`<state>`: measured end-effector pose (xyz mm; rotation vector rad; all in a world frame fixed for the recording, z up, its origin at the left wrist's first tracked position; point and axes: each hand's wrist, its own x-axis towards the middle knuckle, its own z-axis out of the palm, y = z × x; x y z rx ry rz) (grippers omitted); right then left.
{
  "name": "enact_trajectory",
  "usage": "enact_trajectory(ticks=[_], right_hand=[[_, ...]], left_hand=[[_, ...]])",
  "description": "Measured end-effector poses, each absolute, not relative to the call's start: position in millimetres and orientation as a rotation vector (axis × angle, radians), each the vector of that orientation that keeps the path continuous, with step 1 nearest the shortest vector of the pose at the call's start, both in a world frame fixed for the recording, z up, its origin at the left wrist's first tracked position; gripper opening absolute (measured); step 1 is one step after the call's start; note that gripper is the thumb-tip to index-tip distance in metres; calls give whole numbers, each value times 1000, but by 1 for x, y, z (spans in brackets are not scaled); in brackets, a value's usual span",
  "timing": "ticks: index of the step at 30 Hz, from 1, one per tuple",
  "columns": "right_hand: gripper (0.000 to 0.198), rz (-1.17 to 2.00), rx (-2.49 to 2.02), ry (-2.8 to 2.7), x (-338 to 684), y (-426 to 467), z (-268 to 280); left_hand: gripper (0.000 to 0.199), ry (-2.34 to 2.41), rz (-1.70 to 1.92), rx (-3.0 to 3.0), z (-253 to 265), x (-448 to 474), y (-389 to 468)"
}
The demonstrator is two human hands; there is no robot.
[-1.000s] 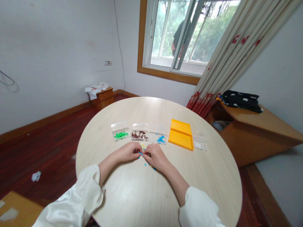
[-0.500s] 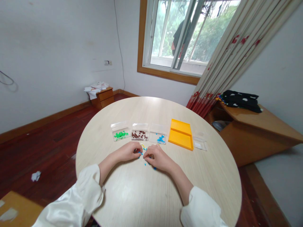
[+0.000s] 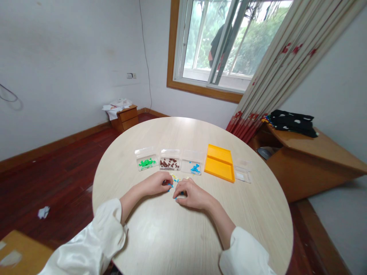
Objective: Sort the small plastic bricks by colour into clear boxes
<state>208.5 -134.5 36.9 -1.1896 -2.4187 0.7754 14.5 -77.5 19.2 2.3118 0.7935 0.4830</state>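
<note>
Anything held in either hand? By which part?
Left hand: small blue piece, pinched at the thumb side; which part of it is too small to tell. Right hand: at a second blue piece; whether held cannot be told.

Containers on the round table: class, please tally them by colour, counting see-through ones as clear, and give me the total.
Clear containers: 4 (one with green pieces, one with brown pieces, one with blue pieces, one right of the yellow)
Yellow container: 1
Total: 5
</note>
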Motion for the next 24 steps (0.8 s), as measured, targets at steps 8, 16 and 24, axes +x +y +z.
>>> enact_trajectory(ticks=[8, 16, 24], right_hand=[[12, 633, -1257, -2331, 208, -127, 27], [12, 483, -1282, -2303, 207, -124, 21], [11, 472, -1338, -2269, 206, -123, 19]], left_hand=[[16, 781, 488, 2308, 20, 15, -77], [18, 769, 487, 2305, 21, 15, -78], [16, 792, 478, 2315, 22, 15, -79]])
